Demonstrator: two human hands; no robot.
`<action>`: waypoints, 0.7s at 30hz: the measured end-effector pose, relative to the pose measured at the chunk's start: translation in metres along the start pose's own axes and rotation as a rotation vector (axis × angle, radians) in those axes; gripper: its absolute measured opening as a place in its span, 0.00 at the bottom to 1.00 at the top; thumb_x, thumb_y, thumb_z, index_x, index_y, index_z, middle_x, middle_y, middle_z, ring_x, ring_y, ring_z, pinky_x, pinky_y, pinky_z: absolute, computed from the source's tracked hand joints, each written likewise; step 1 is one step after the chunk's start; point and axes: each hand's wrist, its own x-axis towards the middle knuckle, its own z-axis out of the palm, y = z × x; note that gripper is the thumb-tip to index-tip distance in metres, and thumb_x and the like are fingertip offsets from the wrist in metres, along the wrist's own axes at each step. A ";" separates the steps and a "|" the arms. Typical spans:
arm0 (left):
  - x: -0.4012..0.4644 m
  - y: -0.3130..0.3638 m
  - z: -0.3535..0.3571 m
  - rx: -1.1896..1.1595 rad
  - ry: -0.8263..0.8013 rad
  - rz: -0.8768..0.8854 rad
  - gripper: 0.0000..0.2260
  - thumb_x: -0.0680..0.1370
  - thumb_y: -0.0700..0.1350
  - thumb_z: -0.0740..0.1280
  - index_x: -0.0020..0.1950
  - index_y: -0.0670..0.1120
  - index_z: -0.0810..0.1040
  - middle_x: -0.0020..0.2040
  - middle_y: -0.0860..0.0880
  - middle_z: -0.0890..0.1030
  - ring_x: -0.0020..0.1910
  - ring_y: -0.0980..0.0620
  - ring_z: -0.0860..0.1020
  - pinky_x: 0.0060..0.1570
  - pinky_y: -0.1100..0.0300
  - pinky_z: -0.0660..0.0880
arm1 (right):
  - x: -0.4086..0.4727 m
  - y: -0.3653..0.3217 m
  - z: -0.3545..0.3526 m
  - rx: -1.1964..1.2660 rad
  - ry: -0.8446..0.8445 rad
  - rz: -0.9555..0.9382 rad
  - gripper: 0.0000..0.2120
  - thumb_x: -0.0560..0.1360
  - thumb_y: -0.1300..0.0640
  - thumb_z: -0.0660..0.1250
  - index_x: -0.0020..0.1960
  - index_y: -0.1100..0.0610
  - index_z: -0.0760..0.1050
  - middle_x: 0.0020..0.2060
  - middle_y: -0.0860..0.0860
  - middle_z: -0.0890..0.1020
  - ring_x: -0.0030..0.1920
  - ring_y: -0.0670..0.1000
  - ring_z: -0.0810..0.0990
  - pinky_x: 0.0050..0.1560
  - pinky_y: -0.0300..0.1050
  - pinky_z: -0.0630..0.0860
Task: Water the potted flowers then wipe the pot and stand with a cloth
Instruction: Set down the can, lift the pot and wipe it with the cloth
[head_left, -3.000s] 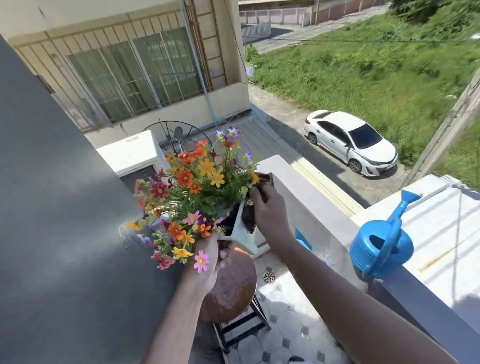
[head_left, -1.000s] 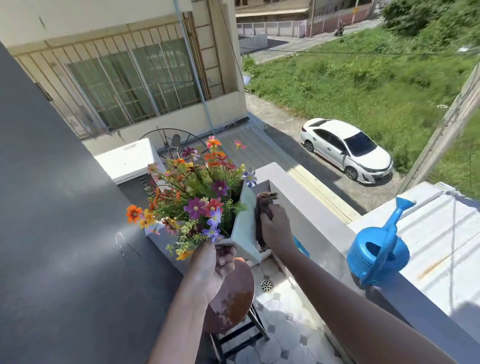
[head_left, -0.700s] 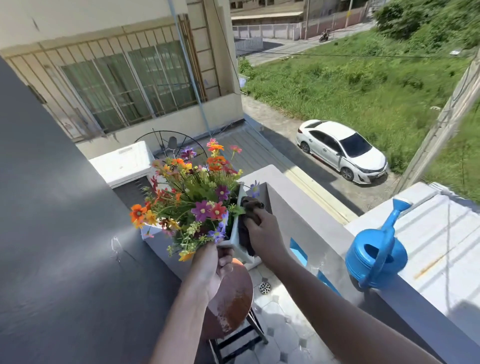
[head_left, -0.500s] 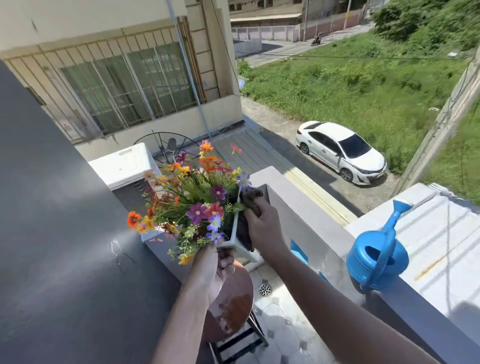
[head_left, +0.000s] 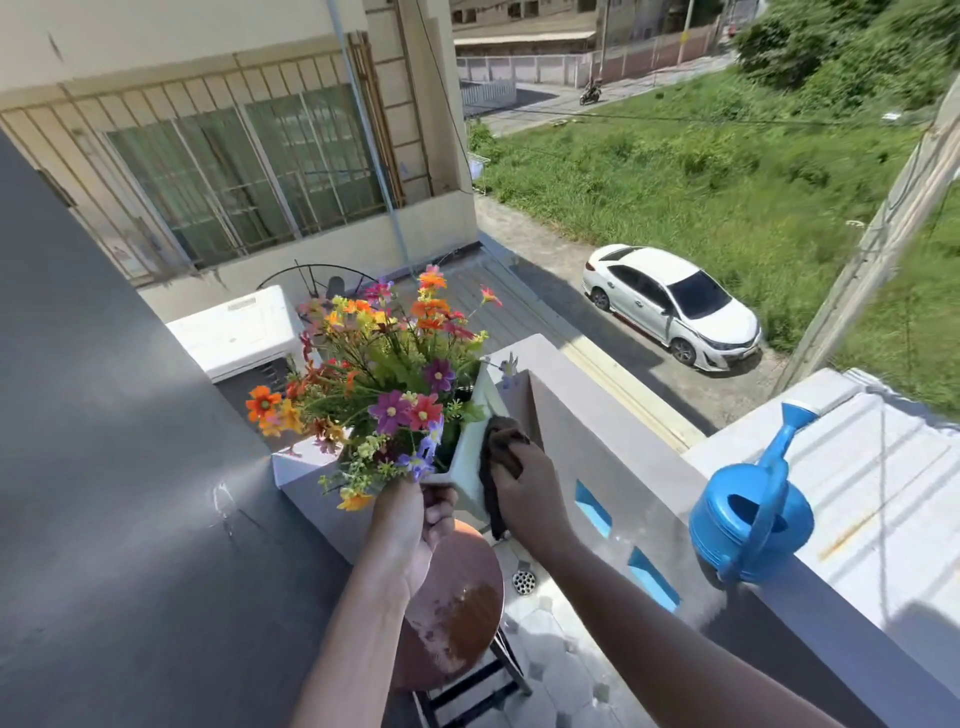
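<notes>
Site: balcony, high up; parapet (head_left: 623, 447) on the right, grey wall on the left.
Pot (head_left: 467, 452): white, square-sided, lifted clear of the stand and tilted, its mouth leaning left and away. Flowers (head_left: 384, 384) spill out over the left side.
Left hand (head_left: 410, 519): fingers closed round the pot's near lower corner, carrying its weight from beneath.
Right hand (head_left: 524, 483): clamped on a dark cloth (head_left: 493, 457), pressing it flat to the pot's right-hand face.
Cloth: bunched under the palm, a tail hanging down past the pot's lower edge.
Stand (head_left: 457, 603): round brown top, wet or stained in patches, on a dark frame; directly under the pot, not touching it.
Can (head_left: 753, 514): blue, set on the parapet ledge well right of both hands, spout up and away.
Step, as I judge it: watering looks done; pot wipe under way, stand not yet wiped.
Key relation: the pot face being wiped runs long from the near lower corner up to the far rim; the cloth sits about mid-face, so bare face lies both above and below it. Right hand is the wiping hand; left is only the holder.
Next move needs: strokes along that face, then the left hand turning the pot to offer another side.
Doubt: underside and far face of the pot are hidden; cannot tell how clean they are.
Risk: tilted pot held at one corner near the parapet.
</notes>
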 end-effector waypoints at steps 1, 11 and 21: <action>0.002 -0.002 -0.002 0.017 0.006 0.000 0.16 0.82 0.40 0.54 0.35 0.43 0.70 0.29 0.45 0.71 0.17 0.57 0.62 0.18 0.67 0.57 | -0.003 -0.004 0.001 0.025 -0.014 0.006 0.05 0.72 0.63 0.62 0.39 0.62 0.75 0.33 0.57 0.79 0.34 0.54 0.74 0.38 0.53 0.72; 0.003 -0.015 -0.032 -0.015 -0.046 -0.057 0.15 0.82 0.39 0.53 0.38 0.42 0.72 0.28 0.46 0.73 0.18 0.57 0.63 0.16 0.67 0.57 | 0.012 -0.039 0.024 0.162 0.036 0.032 0.05 0.72 0.61 0.61 0.38 0.59 0.73 0.31 0.57 0.76 0.32 0.58 0.74 0.34 0.54 0.73; 0.019 -0.010 -0.064 -0.035 -0.026 -0.039 0.16 0.81 0.34 0.48 0.38 0.40 0.69 0.23 0.47 0.75 0.16 0.58 0.65 0.16 0.68 0.59 | -0.017 0.001 0.058 0.044 0.015 0.081 0.04 0.73 0.67 0.63 0.40 0.65 0.75 0.32 0.58 0.75 0.34 0.51 0.70 0.36 0.51 0.68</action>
